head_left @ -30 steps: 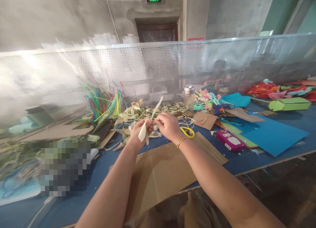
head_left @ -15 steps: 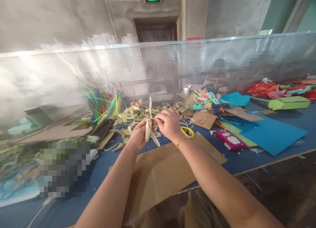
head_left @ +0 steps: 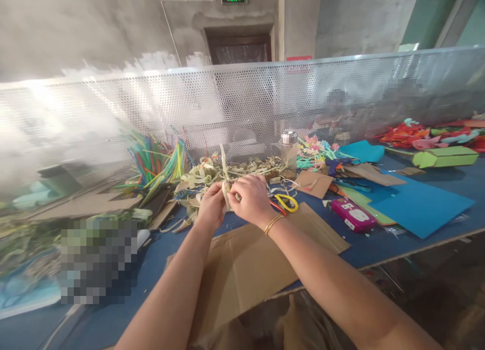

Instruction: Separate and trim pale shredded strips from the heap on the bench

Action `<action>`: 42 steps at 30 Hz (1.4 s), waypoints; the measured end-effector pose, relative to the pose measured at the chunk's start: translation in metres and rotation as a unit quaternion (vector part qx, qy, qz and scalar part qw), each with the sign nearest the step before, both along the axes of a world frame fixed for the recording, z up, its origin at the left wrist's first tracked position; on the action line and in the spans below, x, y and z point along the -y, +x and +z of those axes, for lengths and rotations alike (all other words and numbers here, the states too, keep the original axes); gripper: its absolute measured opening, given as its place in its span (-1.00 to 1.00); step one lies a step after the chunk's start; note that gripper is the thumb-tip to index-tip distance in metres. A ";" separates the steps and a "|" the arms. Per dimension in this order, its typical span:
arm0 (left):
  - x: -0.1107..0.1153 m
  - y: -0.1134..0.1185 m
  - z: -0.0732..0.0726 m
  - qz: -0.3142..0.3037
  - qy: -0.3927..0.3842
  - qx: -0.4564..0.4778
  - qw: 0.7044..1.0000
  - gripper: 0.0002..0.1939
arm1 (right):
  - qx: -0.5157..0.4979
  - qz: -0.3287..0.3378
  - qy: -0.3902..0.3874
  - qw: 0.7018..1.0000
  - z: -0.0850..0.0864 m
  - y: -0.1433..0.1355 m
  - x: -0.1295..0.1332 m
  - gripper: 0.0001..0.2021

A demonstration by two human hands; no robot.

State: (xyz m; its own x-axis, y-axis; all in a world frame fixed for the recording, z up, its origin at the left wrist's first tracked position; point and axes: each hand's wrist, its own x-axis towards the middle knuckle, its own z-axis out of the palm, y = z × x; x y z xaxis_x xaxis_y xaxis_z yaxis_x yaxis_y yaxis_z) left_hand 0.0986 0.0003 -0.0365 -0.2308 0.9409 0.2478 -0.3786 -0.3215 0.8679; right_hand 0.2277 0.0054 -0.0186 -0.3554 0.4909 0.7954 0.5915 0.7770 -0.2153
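Both hands meet over the blue table, fingers closed on one pale cream strip piece (head_left: 223, 160) with narrow, leaf-like ends. My left hand (head_left: 212, 206) pinches it from the left. My right hand (head_left: 250, 196), with a gold chain bracelet at the wrist, presses against it from the right and covers much of its lower part. Behind the hands lies a heap of similar cream and green strips (head_left: 200, 176). Scissors with yellow and red handles (head_left: 288, 203) lie just right of my right hand. Below my forearms is a flat cardboard sheet (head_left: 246, 269).
A clear bottle with a metal lid (head_left: 289, 150) stands behind. To the right are blue paper (head_left: 420, 203), a magenta box (head_left: 352, 216) and a light-green folded box (head_left: 445, 158). Colourful stems (head_left: 159, 160) stand back left. A perforated metal screen (head_left: 151, 107) borders the table.
My right hand has shifted slightly left and closer to my left hand. The strip piece has turned, and its lower ends are now mostly covered. More of the scissors' red handle shows.
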 end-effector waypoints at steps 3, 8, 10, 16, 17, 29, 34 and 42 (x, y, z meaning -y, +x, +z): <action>0.000 0.000 -0.001 0.016 0.004 0.000 1.000 -0.73 | 0.002 0.012 0.000 1.000 -0.001 -0.001 -0.001 -0.78; -0.002 -0.001 -0.002 0.032 0.009 0.001 0.999 -0.78 | 0.014 0.025 0.007 1.000 -0.002 -0.002 0.000 -0.80; -0.001 -0.001 -0.002 0.036 0.003 -0.005 0.999 -0.80 | 0.019 0.025 0.008 0.999 -0.002 -0.002 0.000 -0.80; 0.000 -0.001 -0.001 0.045 0.001 -0.010 0.999 -0.80 | 0.021 0.029 0.014 0.999 -0.003 -0.003 0.000 -0.80; -0.001 -0.002 -0.001 0.047 -0.001 -0.011 0.999 -0.79 | 0.022 0.030 0.014 0.999 -0.003 -0.003 -0.001 -0.80; -0.002 -0.004 -0.001 0.023 -0.031 -0.008 0.999 -0.74 | 0.004 0.060 -0.008 0.998 -0.002 0.000 -0.001 -0.75; -0.002 -0.002 0.000 -0.015 -0.041 -0.025 0.999 -0.69 | -0.121 -0.013 -0.033 0.992 0.003 0.012 -0.016 -0.71; 0.005 0.000 0.002 -0.166 -0.088 -0.031 0.982 -0.71 | -0.189 0.008 -0.166 0.968 -0.004 0.018 -0.039 -0.73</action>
